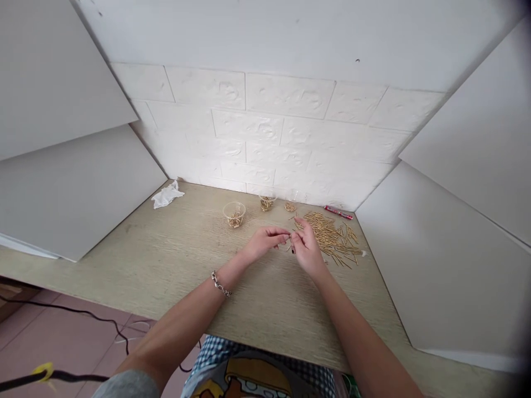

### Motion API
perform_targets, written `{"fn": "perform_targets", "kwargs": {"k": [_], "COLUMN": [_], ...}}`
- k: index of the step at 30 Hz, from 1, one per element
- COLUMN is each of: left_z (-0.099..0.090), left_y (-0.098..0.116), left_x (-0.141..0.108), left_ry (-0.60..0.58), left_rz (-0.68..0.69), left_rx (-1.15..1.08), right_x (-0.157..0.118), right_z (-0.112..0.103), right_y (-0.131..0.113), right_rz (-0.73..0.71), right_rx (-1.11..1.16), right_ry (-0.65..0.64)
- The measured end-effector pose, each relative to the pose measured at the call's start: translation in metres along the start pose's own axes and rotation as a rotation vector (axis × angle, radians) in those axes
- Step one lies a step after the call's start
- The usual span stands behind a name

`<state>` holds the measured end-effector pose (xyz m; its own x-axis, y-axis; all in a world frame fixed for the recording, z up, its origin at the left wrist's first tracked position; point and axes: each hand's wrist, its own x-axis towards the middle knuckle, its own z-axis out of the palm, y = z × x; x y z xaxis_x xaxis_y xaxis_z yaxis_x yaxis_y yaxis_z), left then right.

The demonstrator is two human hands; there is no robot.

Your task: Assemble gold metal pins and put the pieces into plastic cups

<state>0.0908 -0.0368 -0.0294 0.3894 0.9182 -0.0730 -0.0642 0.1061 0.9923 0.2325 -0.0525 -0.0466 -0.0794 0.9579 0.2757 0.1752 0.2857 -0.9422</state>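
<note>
My left hand (267, 241) and my right hand (306, 249) meet above the table, thumbs and fingers pinched closed close together. Whatever sits between the fingertips is too small to make out. Just beyond and to the right of my right hand spreads a loose pile of thin gold-coloured rods (327, 235). Left of the pile, near my left hand, stands a clear round cup (234, 211) with small gold pieces inside. Farther back are a second clear cup (266, 202), holding darker gold pieces, and another clear container with small gold pieces (290, 206).
A red tube-like packet (338, 212) lies by the back wall at right. Crumpled white tissue (167, 194) rests at the far left of the wooden table (166, 265). Grey-white panels (448, 276) border both sides. Black cable (70, 310) runs across the floor at left.
</note>
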Motion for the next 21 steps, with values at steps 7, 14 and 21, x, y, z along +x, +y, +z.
{"fn": "perform_targets", "kwargs": {"k": [7, 14, 21], "left_z": [0.003, 0.000, 0.000], "left_y": [0.001, 0.002, 0.003], "left_x": [0.000, -0.002, -0.003], "left_ry": [0.039, 0.042, -0.001], "left_rz": [0.007, -0.080, -0.131], "left_rx": [-0.118, -0.331, -0.335], "right_x": [-0.004, -0.007, -0.007], "right_z": [0.001, 0.002, 0.004], "right_y": [-0.008, -0.012, -0.010], "right_rz": [-0.078, -0.308, -0.290], "right_rx": [-0.195, -0.453, -0.520], "right_ry": [0.036, 0.160, 0.185]}}
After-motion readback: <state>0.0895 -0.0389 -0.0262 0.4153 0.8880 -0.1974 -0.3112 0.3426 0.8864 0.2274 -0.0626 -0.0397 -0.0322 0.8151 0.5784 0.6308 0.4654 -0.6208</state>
